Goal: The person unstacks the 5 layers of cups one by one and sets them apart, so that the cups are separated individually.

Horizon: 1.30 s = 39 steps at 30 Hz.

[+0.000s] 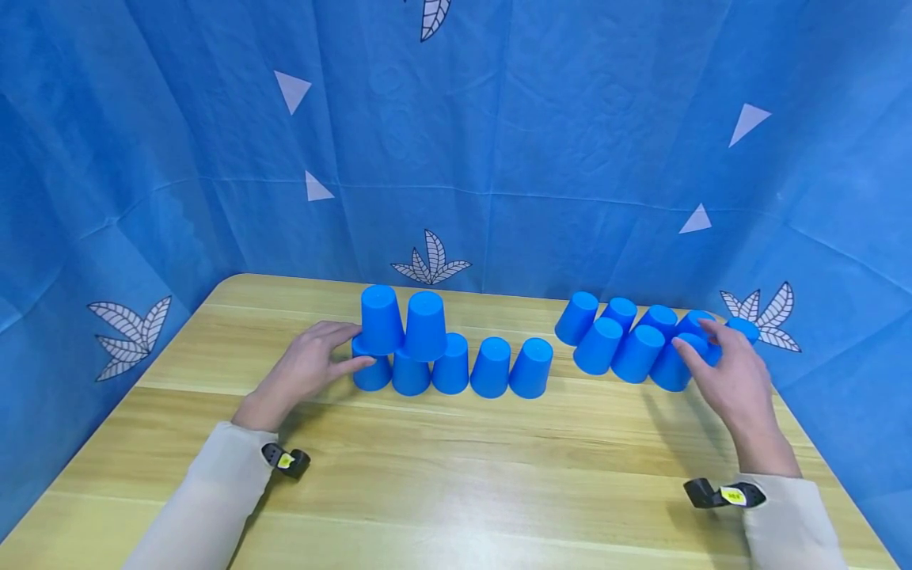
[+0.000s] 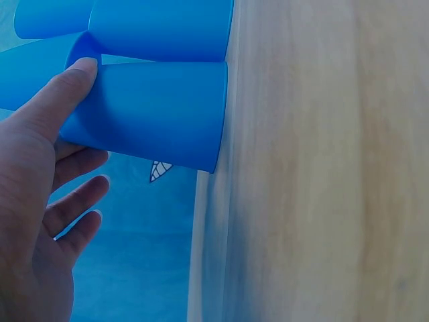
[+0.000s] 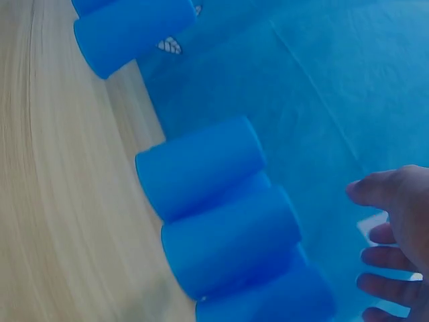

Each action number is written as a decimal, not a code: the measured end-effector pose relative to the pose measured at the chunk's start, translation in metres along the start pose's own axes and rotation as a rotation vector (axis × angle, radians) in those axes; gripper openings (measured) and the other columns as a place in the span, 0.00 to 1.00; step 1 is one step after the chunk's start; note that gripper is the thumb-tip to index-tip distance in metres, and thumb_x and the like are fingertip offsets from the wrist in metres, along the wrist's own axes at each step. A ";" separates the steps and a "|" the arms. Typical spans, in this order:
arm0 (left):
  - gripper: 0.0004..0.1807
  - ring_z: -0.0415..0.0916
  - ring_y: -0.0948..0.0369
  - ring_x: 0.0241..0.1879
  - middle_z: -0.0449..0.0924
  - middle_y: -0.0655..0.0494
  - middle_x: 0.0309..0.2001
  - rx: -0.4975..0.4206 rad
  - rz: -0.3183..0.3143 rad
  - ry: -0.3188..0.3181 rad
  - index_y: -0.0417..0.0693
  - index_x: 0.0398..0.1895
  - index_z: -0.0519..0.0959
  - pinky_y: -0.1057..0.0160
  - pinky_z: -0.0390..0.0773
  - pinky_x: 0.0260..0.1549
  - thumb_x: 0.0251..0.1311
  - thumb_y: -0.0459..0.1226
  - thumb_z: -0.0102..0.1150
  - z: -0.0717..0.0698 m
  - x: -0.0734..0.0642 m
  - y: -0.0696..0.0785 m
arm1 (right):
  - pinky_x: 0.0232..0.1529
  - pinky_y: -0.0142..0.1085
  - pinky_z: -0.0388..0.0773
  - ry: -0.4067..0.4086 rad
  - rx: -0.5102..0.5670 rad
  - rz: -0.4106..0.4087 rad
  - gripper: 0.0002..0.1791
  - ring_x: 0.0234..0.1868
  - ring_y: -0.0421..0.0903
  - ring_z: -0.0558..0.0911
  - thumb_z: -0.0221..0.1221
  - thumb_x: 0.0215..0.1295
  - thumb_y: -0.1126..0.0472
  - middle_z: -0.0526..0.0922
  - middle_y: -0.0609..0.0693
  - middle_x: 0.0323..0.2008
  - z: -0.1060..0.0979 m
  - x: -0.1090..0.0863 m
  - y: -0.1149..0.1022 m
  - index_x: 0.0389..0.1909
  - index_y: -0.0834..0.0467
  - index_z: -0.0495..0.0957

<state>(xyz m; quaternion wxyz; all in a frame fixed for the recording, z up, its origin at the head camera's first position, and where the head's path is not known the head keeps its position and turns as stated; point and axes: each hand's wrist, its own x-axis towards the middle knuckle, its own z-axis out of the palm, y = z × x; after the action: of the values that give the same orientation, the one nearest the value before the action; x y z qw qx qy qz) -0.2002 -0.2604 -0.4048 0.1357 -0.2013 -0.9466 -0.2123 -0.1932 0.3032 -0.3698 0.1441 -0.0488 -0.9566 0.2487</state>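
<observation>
On the left of the table, blue cups stand upside down in a row, with two more blue cups (image 1: pixel 425 326) side by side on top of its left end. My left hand (image 1: pixel 306 364) holds the leftmost lower cup (image 2: pixel 154 114), thumb in front and index finger partly hidden behind it; the other fingers are loosely bent. To the right, a cluster of upside-down blue cups (image 1: pixel 637 353) stands in two rows. My right hand (image 1: pixel 734 376) hovers over that cluster's right end with fingers spread. In the right wrist view it appears apart from the cups (image 3: pixel 231 241).
The wooden table (image 1: pixel 456 475) extends in front of both groups. A gap separates the row's right-hand cup (image 1: pixel 531 368) from the cluster. Behind the table's far edge hangs a blue patterned cloth (image 1: pixel 499 119), which also rises along both sides.
</observation>
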 end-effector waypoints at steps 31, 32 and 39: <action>0.35 0.72 0.46 0.60 0.78 0.45 0.58 0.003 0.004 -0.002 0.42 0.60 0.78 0.41 0.70 0.59 0.58 0.59 0.63 -0.001 0.000 0.000 | 0.61 0.60 0.66 -0.201 0.006 -0.665 0.34 0.62 0.59 0.72 0.61 0.65 0.41 0.76 0.56 0.61 0.030 -0.019 -0.165 0.65 0.57 0.72; 0.35 0.72 0.46 0.60 0.78 0.45 0.57 0.001 0.006 0.000 0.42 0.60 0.78 0.41 0.70 0.59 0.58 0.58 0.63 -0.001 0.000 0.000 | 0.61 0.59 0.66 -0.211 0.000 -0.680 0.34 0.62 0.58 0.72 0.61 0.65 0.41 0.76 0.55 0.61 0.031 -0.019 -0.172 0.65 0.57 0.72; 0.36 0.72 0.47 0.60 0.78 0.46 0.58 -0.004 0.008 -0.002 0.44 0.61 0.77 0.41 0.71 0.58 0.58 0.60 0.61 -0.002 0.000 -0.001 | 0.63 0.56 0.66 -0.250 0.004 -0.756 0.34 0.63 0.53 0.72 0.59 0.65 0.38 0.77 0.51 0.61 0.040 -0.017 -0.212 0.65 0.54 0.73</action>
<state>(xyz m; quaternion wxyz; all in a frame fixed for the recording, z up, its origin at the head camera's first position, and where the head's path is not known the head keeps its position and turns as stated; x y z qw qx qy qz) -0.1999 -0.2622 -0.4034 0.1350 -0.2056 -0.9454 -0.2137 -0.1933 0.0966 -0.3036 0.1081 0.3378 -0.9167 0.1840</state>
